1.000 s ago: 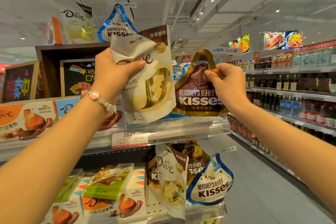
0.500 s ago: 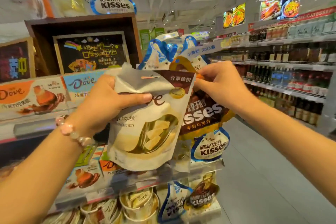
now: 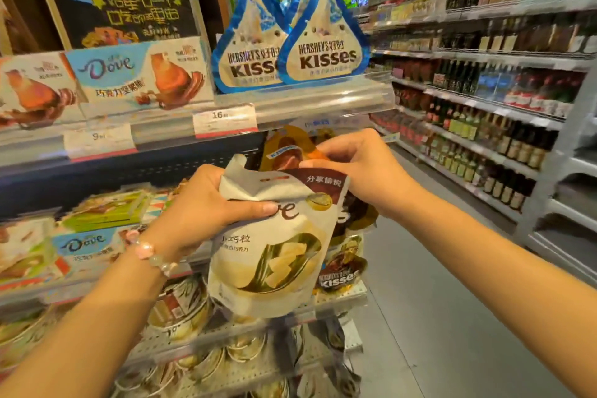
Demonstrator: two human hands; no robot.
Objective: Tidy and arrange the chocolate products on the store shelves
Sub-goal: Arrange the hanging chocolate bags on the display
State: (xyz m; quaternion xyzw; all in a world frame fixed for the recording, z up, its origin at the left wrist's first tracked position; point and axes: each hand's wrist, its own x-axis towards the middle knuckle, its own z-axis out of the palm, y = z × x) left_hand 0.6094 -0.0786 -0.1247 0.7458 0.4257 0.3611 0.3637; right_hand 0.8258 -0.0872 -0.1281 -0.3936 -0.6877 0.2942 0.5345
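My left hand (image 3: 206,207) grips a cream Dove chocolate pouch (image 3: 271,255) by its upper left corner, thumb across the logo. Behind it my right hand (image 3: 358,168) pinches the top of a gold-brown Hershey's Kisses bag (image 3: 290,147), which the pouch mostly hides. Both are held in front of the second shelf. On the shelf above stand two blue-and-white Kisses bags (image 3: 323,52) side by side. Another brown Kisses bag (image 3: 342,271) hangs below, to the right of the pouch.
Dove boxes (image 3: 139,74) line the upper shelf (image 3: 323,103) left of the Kisses bags, above price tags (image 3: 224,121). More Dove boxes (image 3: 87,245) and round tubs (image 3: 181,310) fill the lower shelves. Bottle shelves (image 3: 484,126) run along the aisle floor (image 3: 436,317) at right.
Both hands have come down with the Dove pouch and the brown Kisses bag from the upper shelf to the level of the shelf below. My view has tilted downward.
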